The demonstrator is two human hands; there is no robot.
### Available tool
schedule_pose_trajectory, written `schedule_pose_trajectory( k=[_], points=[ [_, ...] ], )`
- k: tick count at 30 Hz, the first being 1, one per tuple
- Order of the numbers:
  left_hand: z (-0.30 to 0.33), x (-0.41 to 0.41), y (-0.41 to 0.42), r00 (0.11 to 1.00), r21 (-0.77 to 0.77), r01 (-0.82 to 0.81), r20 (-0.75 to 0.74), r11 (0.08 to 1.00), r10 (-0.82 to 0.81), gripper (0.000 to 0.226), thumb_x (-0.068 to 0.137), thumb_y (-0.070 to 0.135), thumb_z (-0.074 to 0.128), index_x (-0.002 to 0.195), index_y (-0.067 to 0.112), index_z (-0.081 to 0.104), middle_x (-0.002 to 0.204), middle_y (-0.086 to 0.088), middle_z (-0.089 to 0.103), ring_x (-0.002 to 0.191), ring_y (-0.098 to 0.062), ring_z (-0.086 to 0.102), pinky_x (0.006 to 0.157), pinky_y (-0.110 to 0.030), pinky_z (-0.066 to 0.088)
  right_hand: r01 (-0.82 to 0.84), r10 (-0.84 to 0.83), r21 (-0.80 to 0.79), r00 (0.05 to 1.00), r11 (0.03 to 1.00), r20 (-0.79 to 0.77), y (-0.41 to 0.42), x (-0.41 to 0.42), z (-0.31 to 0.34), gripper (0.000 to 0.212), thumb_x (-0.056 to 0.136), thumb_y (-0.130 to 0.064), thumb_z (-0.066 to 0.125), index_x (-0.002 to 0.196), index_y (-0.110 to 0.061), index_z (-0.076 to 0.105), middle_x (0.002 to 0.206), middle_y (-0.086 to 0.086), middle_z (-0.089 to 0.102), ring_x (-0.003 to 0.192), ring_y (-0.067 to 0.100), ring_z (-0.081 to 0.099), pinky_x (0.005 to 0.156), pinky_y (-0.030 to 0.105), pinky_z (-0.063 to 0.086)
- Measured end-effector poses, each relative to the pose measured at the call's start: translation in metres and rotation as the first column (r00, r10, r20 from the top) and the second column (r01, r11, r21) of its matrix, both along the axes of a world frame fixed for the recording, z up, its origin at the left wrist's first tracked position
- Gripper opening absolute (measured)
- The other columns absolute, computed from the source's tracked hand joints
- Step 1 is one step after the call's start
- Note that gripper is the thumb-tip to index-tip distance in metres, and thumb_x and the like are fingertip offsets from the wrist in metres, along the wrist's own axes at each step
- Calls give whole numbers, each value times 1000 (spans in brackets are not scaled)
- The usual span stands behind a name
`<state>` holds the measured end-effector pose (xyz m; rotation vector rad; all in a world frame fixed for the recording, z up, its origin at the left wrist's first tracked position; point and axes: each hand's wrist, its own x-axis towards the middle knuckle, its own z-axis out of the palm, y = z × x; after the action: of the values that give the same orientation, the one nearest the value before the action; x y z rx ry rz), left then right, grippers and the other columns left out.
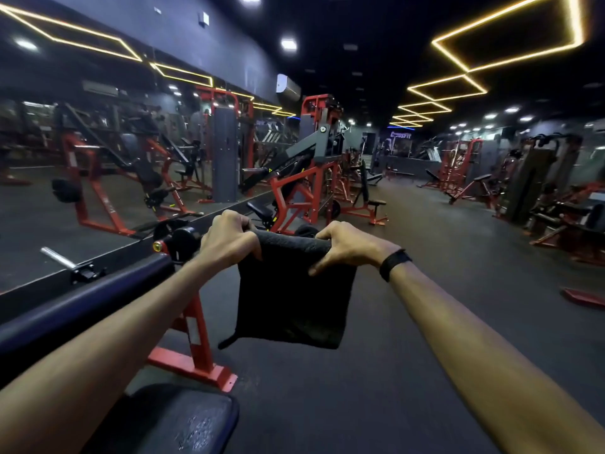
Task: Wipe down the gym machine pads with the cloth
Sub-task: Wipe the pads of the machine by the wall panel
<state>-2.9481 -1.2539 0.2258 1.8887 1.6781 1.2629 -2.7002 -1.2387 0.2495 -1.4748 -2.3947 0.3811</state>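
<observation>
Both hands hold the dark cloth (294, 290) by its top edge: left grip (229, 242) and right grip (343, 247) pinch it. A padded roller (82, 309) lies at 9 o'clock.

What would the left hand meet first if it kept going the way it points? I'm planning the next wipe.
The left hand, gripping the black terry cloth, points forward and slightly right. First in line looks like the small black padded seat on the red steel machine frame, though depth is unclear.

Open floor (409, 322) ahead and right; padded bar (82, 309), red frame (196, 348) crowd left.
</observation>
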Motion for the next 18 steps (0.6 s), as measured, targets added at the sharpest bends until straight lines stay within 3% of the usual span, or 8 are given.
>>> schedule_pose_trajectory(
  k=[2, 4, 6, 9, 12, 15, 18],
  points=[
    [5, 7, 4, 1000, 0, -1, 9, 1000, 1, 24, 35, 23, 68, 58, 17, 69, 54, 2, 58, 61, -22, 57, 61, -31, 48, -40, 37, -57, 998, 998, -55, 2, 8, 4, 38, 68, -36, 92, 95, -14, 78, 94, 11, 75, 84, 23, 71, 72, 38, 55],
    [9, 14, 10, 999, -3, 14, 29, 1000, -14, 22, 37, 22, 71, 57, 15, 68, 51, 2, 57, 57, -20, 54, 58, -28, 44, -5, 8, 21, 990, 1000, -141, 9, 18, 4, 23, 68, -31, 93, 75, -23, 73, 74, 2, 71, 65, 13, 65, 60, 24, 47],
    [11, 22, 21, 1000, 10, 10, 11, 1000, -10, 17, 46, 15, 76, 59, 10, 67, 52, 2, 56, 57, -20, 54, 56, -27, 41, 25, -4, 116, 985, 993, -174, 21, 26, 1, 33, 69, -27, 92, 63, -31, 60, 64, -11, 59, 56, -2, 52, 54, 16, 39],
    [10, 30, 36, 1000, 28, 2, 13, 1000, -3, 16, 44, 14, 69, 60, 11, 66, 49, 5, 57, 56, -23, 56, 58, -29, 46, -6, 20, 87, 987, 996, -158, 35, 33, 2, 34, 73, -23, 90, 63, -29, 58, 63, -12, 55, 50, -7, 50, 49, 10, 35],
    [15, 35, 59, 998, 23, 30, 46, 999, -31, 14, 44, 12, 65, 53, 22, 66, 46, 8, 56, 56, -24, 53, 62, -33, 47, -12, 31, 107, 984, 994, -178, 59, 41, 7, 31, 74, -23, 90, 64, -21, 60, 65, -7, 56, 52, -6, 50, 51, 11, 36],
    [22, 38, 88, 997, 37, 33, 68, 999, -36, 14, 51, 6, 67, 50, 19, 63, 52, 3, 56, 57, -22, 50, 62, -31, 42, 4, 20, 149, 988, 989, -155, 87, 44, 13, 26, 73, -26, 90, 73, -15, 66, 72, -2, 59, 61, 3, 52, 53, 16, 39],
    [29, 39, 118, 995, 37, 46, 82, 998, -49, 23, 54, 5, 70, 50, 27, 63, 51, 4, 53, 57, -21, 47, 62, -30, 37, -5, 25, 180, 994, 984, -106, 114, 44, 25, 27, 73, -30, 90, 77, -14, 68, 75, -2, 62, 65, 6, 55, 57, 21, 42]
  ],
)
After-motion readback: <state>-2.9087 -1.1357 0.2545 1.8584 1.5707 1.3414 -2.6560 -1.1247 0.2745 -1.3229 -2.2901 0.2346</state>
